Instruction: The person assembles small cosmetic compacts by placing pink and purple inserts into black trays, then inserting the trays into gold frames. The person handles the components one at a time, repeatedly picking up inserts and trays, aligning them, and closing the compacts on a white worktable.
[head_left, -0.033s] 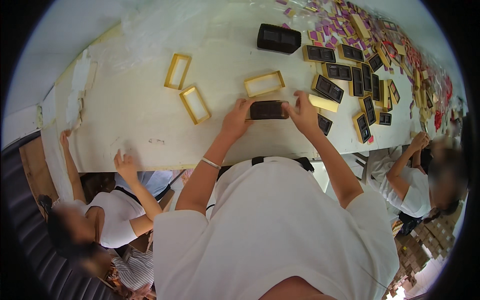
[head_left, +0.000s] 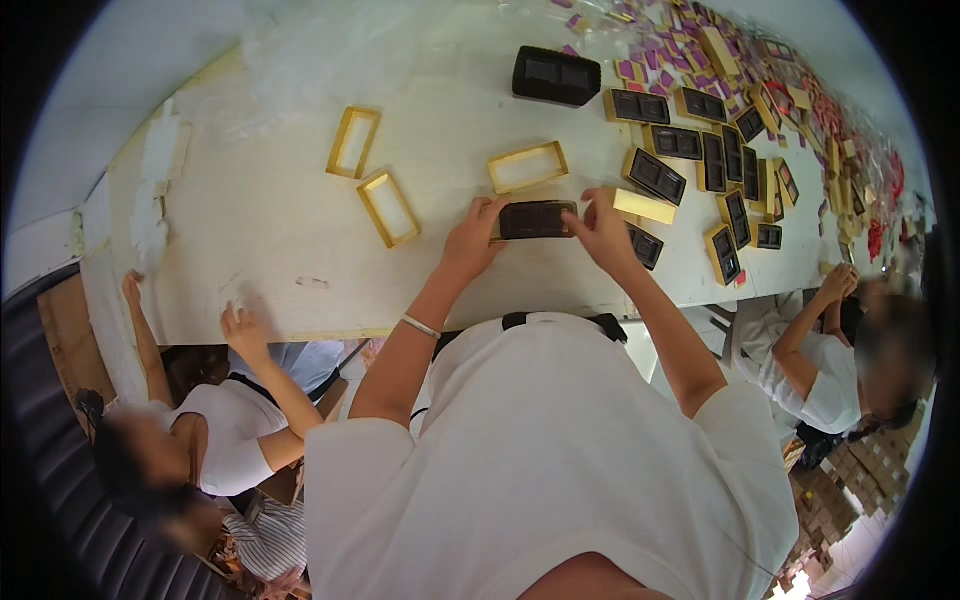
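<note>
A shallow gold box with a black plastic tray (head_left: 538,220) in it lies on the table in front of me. My left hand (head_left: 472,238) grips its left end, fingers at the far side and thumb at the near side. At the right end, the thumb of my right hand (head_left: 600,232) touches the tray's edge, while the fingers stand apart from it, bent. Just beyond is an empty gold box frame (head_left: 528,167). Next to my right hand lies a plain gold box (head_left: 643,206), with a black tray (head_left: 645,246) partly hidden by my wrist.
Two more gold frames (head_left: 353,143) (head_left: 388,209) lie at left. A stack of black trays (head_left: 556,76) stands farther back. Several filled boxes (head_left: 713,162) crowd the right, before a heap of purple and gold pieces (head_left: 680,50). Co-workers sit at both sides, one's hand (head_left: 247,335) near the table edge.
My right hand has shifted slightly at the box's right end, its fingers bending a little more. My left hand keeps its grip. The left co-worker's hands have moved slightly.
</note>
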